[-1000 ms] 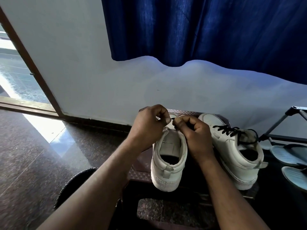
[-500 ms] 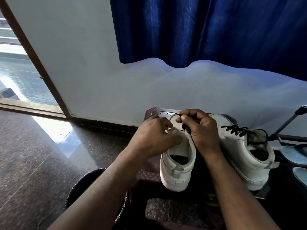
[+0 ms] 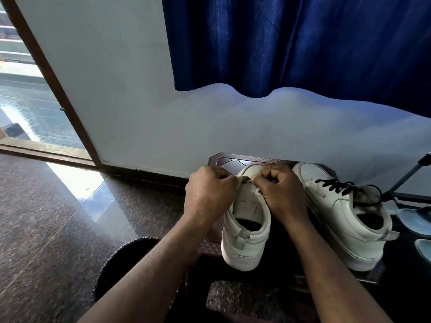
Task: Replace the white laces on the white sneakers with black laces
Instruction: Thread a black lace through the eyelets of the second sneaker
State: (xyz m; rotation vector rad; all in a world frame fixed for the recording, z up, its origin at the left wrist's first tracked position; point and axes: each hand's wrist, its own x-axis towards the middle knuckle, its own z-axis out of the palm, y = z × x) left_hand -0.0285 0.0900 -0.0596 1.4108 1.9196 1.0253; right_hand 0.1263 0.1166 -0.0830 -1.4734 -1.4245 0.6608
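Pinches the eyelet flap of the near sneaker (image 3: 247, 231) with a curled left hand (image 3: 208, 194). Nips a short dark stretch of black lace (image 3: 248, 180) in the curled fingertips of the right hand (image 3: 281, 194), close beside the left, above the shoe's forward end. Has both white shoes standing heels nearest on a brown table (image 3: 224, 158) against a white wall (image 3: 140, 89), under a blue curtain (image 3: 303, 43). Shows the far sneaker (image 3: 338, 217), just right of the first, already threaded with black laces (image 3: 335, 186). Beside the table, on the speckled stone floor (image 3: 58, 229): pale sandals (image 3: 414, 221) at right, a round black object (image 3: 116, 259) at lower left
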